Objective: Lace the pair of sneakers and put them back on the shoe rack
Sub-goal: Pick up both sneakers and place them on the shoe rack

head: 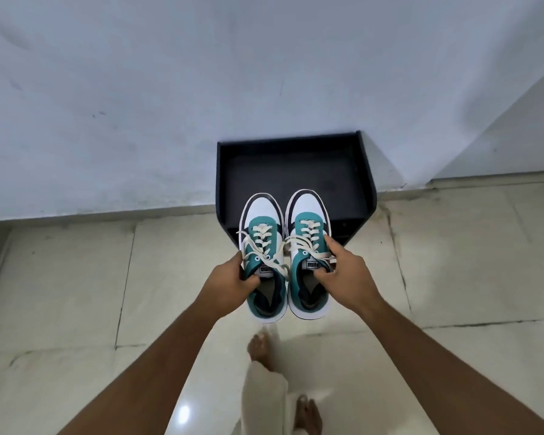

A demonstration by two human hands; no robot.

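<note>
Your left hand [233, 277] is clamped on the left sneaker [264, 255], thumb hooked inside the collar and the other fingers wrapped round its outer side. That shoe's a teal, white and navy Puma, toe pointing away from you, cream laces [262, 236] threaded up the eyelets with the loose ends flopping across the tongue and over toward its twin. The right sneaker [308, 246] sits just beside it, sides nearly touching, same colours, also laced. Your right hand [343, 274] has it pinched, thumb tucked in behind the tongue and fingers along the outer edge. Both shoes are up in the air, toes hanging over the near edge of the black shoe rack [296, 171], which stands against the pale wall [139, 89] on the far side. Below is a glossy beige tiled floor [60, 277], and your bare feet [258, 346] show up near the bottom, a bit blurry.
</note>
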